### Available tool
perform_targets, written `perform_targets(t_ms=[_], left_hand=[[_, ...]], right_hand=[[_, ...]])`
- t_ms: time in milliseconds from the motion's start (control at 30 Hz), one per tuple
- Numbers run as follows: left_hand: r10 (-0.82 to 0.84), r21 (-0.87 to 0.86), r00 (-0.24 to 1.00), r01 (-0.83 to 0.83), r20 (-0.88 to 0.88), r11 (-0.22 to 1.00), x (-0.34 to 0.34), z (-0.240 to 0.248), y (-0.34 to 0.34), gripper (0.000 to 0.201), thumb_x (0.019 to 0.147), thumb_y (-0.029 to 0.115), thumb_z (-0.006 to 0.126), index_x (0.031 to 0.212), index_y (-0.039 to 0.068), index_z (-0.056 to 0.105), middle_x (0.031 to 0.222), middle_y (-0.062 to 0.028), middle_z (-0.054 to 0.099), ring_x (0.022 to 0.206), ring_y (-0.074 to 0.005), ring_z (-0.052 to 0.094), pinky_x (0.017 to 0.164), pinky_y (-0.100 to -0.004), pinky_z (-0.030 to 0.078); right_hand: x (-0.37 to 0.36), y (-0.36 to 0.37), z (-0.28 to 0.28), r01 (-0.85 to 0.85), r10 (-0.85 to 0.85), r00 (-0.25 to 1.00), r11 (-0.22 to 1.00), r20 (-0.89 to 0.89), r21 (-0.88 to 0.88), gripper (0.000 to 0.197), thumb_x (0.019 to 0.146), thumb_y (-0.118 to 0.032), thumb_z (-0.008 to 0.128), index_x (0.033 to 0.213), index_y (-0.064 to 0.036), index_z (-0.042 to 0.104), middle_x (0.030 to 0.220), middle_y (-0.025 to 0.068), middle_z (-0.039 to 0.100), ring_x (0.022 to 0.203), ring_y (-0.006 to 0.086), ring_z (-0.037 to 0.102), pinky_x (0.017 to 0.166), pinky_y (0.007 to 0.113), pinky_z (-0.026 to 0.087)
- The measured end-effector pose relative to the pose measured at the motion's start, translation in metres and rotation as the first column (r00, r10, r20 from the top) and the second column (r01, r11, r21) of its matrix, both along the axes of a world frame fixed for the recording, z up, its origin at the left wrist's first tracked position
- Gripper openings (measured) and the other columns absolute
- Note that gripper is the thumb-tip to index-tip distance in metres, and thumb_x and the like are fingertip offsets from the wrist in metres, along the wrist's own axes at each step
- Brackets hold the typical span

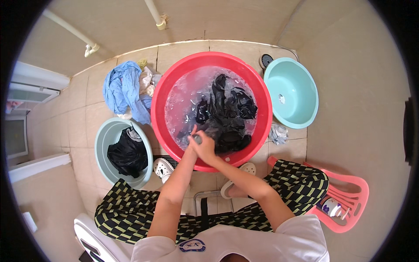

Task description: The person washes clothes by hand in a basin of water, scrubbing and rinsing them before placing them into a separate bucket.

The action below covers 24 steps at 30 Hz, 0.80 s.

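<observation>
A large red basin (160, 98) stands in front of me, holding cloudy, sudsy water. Wet black clothes (227, 105) lie bunched in it, mostly in its middle and right part. Over the basin's near side, my left hand (192, 139) and my right hand (205, 147) are pressed together. My right hand is closed, with its fingers curled against the left. A small dark grey patch shows between them; I cannot make out what it is. The fingers of my left hand are partly hidden, and the black clothes lie just beyond both hands.
At the left, a pale blue-grey basin (101, 144) holds a black garment (126, 153). Blue clothing (124, 89) is heaped behind it. A turquoise basin (301, 94) leans at the right beside a crumpled grey cloth (278, 133). A pink plastic chair (360, 187) stands at my right knee.
</observation>
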<state>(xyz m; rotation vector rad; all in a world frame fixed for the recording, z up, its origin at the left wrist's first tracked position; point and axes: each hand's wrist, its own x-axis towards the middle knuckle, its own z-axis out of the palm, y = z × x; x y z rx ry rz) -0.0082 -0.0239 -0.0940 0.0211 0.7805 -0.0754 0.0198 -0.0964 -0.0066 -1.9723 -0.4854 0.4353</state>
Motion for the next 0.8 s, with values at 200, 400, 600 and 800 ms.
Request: perform_targets(t_ms=[200,400,600,800], left_hand=[[0.055,-0.042,0.974,-0.047,0.219,0.998,-0.013,-0.010,-0.007,0.058,0.090,0.056,0.030,0.118,0.010,0.053,0.116,-0.0073,0.057,0.106,-0.0275,0.054,0.096,-0.0430,0.038],[0.020,0.166,0.990,0.004,-0.141,0.986,0.014,0.032,-0.014,0.057,0.091,0.054,0.030,0.118,0.010,0.053,0.117,-0.0079,0.057,0.106,-0.0271,0.053,0.096,-0.0433,0.039],[0.033,0.573,0.985,0.073,-0.172,0.816,0.019,0.013,-0.025,0.061,0.088,0.049,0.045,0.132,0.009,0.032,0.134,-0.0080,0.040,0.121,-0.0258,0.040,0.102,-0.0404,0.030],[-0.135,0.556,0.885,0.392,-0.445,0.733,0.023,-0.008,-0.023,0.078,0.088,0.048,0.048,0.142,0.006,0.009,0.143,-0.0141,0.025,0.130,-0.0253,0.026,0.105,-0.0409,0.023]], right_hand=[[-0.003,0.004,0.008,-0.058,0.043,0.941,0.998,0.336,0.032,0.021,0.074,-0.027,0.068,0.072,-0.0082,0.059,0.062,0.0139,0.060,0.059,0.0316,0.060,0.050,0.038,0.046],[0.066,-0.017,-0.049,0.039,0.066,0.932,0.959,0.356,-0.281,0.025,0.083,-0.031,0.056,0.076,-0.0079,0.057,0.065,0.0150,0.061,0.059,0.0333,0.060,0.050,0.042,0.046],[0.086,-0.030,-0.084,0.216,-0.060,0.936,0.878,0.348,-0.428,0.026,0.088,-0.030,0.049,0.096,-0.0058,0.054,0.091,0.0174,0.061,0.086,0.0344,0.057,0.075,0.044,0.045],[0.079,-0.056,-0.104,-0.325,0.452,0.885,0.771,0.110,-0.548,0.031,0.084,-0.022,0.052,0.111,-0.0060,0.049,0.097,0.0160,0.060,0.094,0.0362,0.055,0.084,0.045,0.042]])
